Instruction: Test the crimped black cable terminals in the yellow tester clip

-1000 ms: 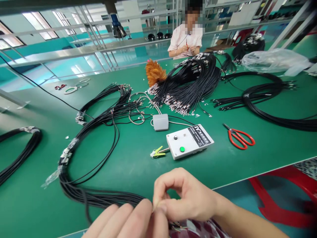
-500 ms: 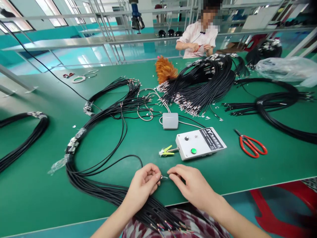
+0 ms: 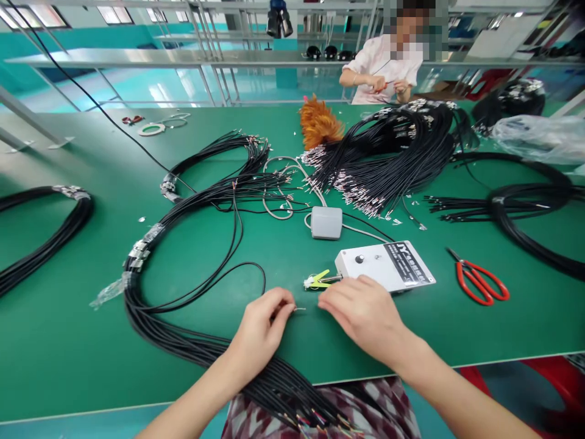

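Left hand [image 3: 262, 323] pinched one bared wire [image 3: 300, 309], right hand [image 3: 365, 311] hid its grip, and more cable ends [image 3: 316, 417] waited at six o'clock!

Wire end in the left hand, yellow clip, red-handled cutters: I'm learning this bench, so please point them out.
Wire end [image 3: 300, 309], head view: its exposed pale tip.
Yellow clip [image 3: 317, 281], head view: where its two arms meet.
Red-handled cutters [image 3: 478, 283], head view: a red handle.
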Action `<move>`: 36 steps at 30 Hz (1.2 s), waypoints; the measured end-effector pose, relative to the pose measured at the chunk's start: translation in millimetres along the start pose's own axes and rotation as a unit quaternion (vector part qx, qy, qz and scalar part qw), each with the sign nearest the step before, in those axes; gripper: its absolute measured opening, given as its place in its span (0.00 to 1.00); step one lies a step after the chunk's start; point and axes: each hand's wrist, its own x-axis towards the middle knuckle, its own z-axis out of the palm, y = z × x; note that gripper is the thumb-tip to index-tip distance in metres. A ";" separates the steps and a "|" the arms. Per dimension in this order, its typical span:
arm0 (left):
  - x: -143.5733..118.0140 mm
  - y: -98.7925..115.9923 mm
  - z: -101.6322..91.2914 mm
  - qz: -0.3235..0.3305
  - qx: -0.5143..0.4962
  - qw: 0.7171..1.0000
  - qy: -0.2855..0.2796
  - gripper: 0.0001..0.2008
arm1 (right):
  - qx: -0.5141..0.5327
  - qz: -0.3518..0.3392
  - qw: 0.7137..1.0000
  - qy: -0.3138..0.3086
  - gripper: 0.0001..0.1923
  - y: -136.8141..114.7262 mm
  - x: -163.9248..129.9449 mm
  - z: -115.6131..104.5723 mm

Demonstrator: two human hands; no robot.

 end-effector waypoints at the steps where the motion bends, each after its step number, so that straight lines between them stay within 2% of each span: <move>1: 3.3 -0.6 -1.0 -0.025 -0.026 0.999 0.010 0.08 | -0.014 0.010 1.000 0.006 0.09 4.4 4.1 -2.4; 3: 10.2 -0.2 -1.5 -0.058 -0.069 0.996 0.016 0.07 | -0.053 0.027 0.998 -0.002 0.02 10.7 11.9 -3.3; 6: 19.5 2.9 0.3 -0.069 -0.092 0.993 0.023 0.06 | -0.105 0.039 0.992 -0.053 0.08 14.5 20.1 2.8; 10: 28.8 6.1 2.9 -0.083 -0.110 0.990 0.041 0.05 | -0.130 0.034 0.986 -0.102 0.04 16.7 24.5 10.2; 16: 37.9 2.9 9.7 -0.095 -0.119 0.987 0.053 0.05 | -0.118 0.033 0.983 -0.137 0.05 21.8 29.8 8.8; 26: 43.1 -2.5 16.4 -0.101 -0.103 0.988 0.048 0.05 | -0.105 0.040 0.983 -0.143 0.06 22.2 29.7 7.8; 32: 44.3 -5.2 16.9 -0.102 -0.092 0.990 0.045 0.05 | -0.096 0.048 0.983 -0.151 0.02 19.4 34.9 3.8; 34: 44.4 -4.9 16.5 -0.102 -0.089 0.990 0.044 0.05 | -0.072 0.044 0.988 -0.130 0.05 22.0 29.1 -6.3; 36: 44.4 -3.9 15.7 -0.101 -0.087 0.990 0.043 0.05 | -0.049 0.057 0.995 -0.069 0.09 26.4 13.9 -19.5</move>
